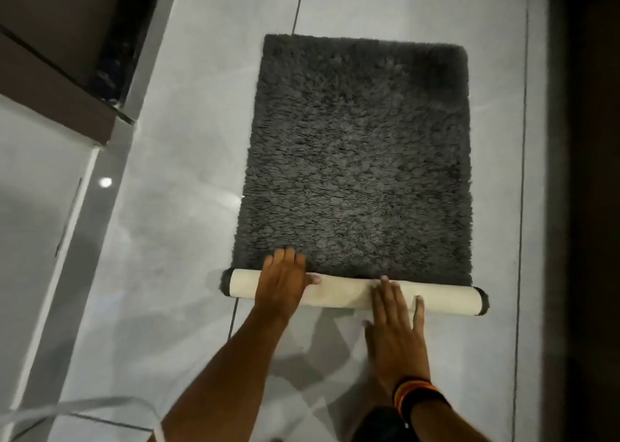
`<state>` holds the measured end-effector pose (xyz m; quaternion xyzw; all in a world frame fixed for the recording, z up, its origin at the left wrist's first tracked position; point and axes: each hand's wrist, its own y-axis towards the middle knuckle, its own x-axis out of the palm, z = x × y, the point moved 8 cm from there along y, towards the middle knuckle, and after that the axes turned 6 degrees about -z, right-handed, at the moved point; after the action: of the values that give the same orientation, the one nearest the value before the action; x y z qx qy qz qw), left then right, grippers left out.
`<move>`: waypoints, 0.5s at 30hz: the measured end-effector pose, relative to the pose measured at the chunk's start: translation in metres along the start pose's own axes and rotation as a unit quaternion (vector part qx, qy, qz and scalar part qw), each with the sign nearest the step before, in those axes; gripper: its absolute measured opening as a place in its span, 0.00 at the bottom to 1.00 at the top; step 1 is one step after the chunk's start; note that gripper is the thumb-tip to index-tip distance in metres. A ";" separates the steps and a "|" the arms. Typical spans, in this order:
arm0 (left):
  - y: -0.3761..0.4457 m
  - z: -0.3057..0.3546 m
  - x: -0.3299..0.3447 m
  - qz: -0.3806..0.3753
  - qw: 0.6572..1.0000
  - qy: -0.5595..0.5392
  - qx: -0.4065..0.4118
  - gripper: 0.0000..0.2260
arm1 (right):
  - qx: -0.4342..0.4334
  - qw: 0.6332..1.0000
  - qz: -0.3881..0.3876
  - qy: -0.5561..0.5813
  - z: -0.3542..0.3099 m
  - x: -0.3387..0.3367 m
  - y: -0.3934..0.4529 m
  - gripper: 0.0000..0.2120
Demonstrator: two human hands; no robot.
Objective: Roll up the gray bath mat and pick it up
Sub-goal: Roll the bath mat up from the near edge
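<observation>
Gray bath mat [359, 159] lies on the floor [188, 139], its near edge rolled; left hand [281, 282] and right hand [396, 331] press flat and open on that roll.

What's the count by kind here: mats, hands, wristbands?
Mats: 1, the mat, part rolled
Hands: 2, left hand and right hand, both flat on the roll
Wristbands: 1, the wristband on the right wrist
Total: 4

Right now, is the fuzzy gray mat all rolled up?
No, only started. The gray bath mat has a thin roll at its near edge under both hands; the rest lies flat on the floor.
</observation>
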<state>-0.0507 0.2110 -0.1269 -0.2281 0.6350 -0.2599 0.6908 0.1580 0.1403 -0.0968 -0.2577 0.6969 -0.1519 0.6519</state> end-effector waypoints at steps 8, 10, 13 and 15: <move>-0.056 0.036 -0.014 0.215 0.965 -0.145 0.046 0.21 | 0.055 0.998 -0.021 0.006 0.002 -0.014 0.068 0.34; -0.068 0.053 0.003 0.152 0.971 -0.168 0.079 0.27 | 0.040 0.998 -0.030 -0.026 0.006 -0.030 0.089 0.34; -0.050 0.053 0.012 0.055 0.986 -0.152 0.048 0.33 | 0.035 0.999 -0.001 0.004 0.013 -0.052 0.085 0.34; -0.026 0.056 -0.005 0.031 0.989 -0.142 0.042 0.34 | 0.007 1.000 0.005 0.021 0.009 -0.056 0.069 0.35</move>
<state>0.0025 0.1940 -0.1014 -0.2137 0.5260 -0.2294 0.7906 0.1572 0.2288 -0.0894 -0.2465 0.7101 -0.1594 0.6400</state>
